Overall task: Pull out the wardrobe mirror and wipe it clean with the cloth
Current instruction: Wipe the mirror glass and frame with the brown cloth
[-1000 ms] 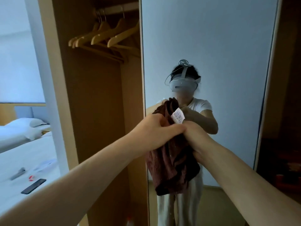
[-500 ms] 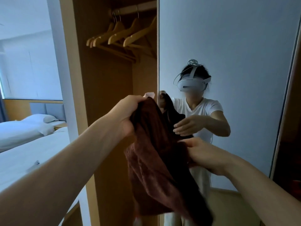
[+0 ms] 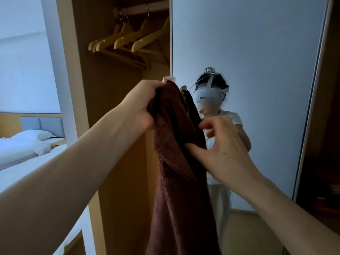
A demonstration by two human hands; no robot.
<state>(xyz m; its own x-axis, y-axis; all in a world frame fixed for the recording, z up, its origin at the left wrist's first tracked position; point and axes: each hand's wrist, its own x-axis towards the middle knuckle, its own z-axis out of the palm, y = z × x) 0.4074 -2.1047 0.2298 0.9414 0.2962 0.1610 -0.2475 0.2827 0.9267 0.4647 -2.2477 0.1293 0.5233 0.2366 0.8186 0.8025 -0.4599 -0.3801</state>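
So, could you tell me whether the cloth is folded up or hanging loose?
Hanging loose: the left hand grips the cloth at its top, and it drapes straight down out of frame.

**Wardrobe tally**

Four wooden hangers (image 3: 128, 39) at eleven o'clock. One brown cloth (image 3: 176, 162) at six. One mirror (image 3: 248, 52) at one. Two hands: left hand (image 3: 143, 103) at ten, right hand (image 3: 220, 150) at four. Two beds (image 3: 22, 150) at eight, with one pillow (image 3: 35, 135).

Far bed (image 3: 18, 151): white pillow (image 3: 35, 134) on it. Wardrobe rail (image 3: 147, 9): wooden hangers (image 3: 128, 37) hanging.
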